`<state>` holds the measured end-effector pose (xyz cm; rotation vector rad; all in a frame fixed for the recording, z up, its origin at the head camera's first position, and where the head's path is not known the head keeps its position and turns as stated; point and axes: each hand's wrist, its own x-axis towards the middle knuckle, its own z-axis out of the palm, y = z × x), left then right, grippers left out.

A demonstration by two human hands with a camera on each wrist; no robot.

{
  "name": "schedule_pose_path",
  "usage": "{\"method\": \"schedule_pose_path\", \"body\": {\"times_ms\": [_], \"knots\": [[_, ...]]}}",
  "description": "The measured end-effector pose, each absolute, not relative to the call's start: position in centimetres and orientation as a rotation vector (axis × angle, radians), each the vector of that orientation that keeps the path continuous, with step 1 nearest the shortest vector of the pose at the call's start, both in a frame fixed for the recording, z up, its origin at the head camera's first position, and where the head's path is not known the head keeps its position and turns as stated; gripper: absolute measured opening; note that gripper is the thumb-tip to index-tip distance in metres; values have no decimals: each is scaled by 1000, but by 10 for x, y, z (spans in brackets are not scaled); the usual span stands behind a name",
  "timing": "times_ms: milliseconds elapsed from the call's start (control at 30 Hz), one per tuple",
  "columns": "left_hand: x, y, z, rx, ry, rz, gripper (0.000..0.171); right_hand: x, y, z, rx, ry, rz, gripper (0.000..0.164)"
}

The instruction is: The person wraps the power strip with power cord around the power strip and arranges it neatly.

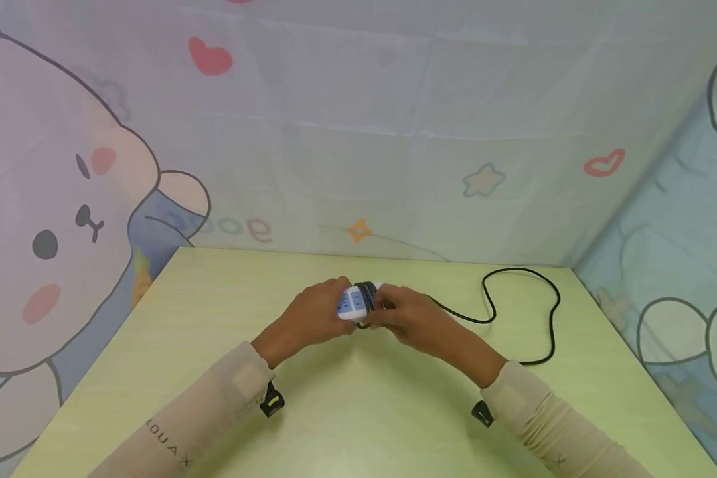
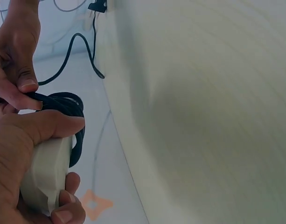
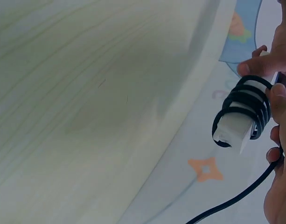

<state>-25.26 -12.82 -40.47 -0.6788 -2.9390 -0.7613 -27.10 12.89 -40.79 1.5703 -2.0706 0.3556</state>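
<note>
currently, the left grip (image 1: pixel 315 312) is clasping the power strip (image 1: pixel 352 304) over the tabletop (image 1: pixel 364 418), the right grip (image 1: pixel 415 317) is pinching its cord (image 1: pixel 367 295), and any slack is probably risking its unwinding.

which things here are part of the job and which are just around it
Part of the job:
power strip, held by the left hand
cord, partly wound round it, in the right hand

Just around:
table
printed backdrop
</note>
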Motion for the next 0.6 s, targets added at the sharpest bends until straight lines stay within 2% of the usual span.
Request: {"method": "schedule_pose_path", "body": {"times_ms": [167,367,600], "knots": [[-249,-125,-401,-809,-2938,-588,54,-273,129,-403,1610,-2047,389,26],[-244,-125,-395,-924,-2916,-491,55,-275,132,-394,1597,-2237,567,33],[-240,-126,-390,-1050,-2905,-467,58,-274,133,-391,1720,-2295,875,27]]}}
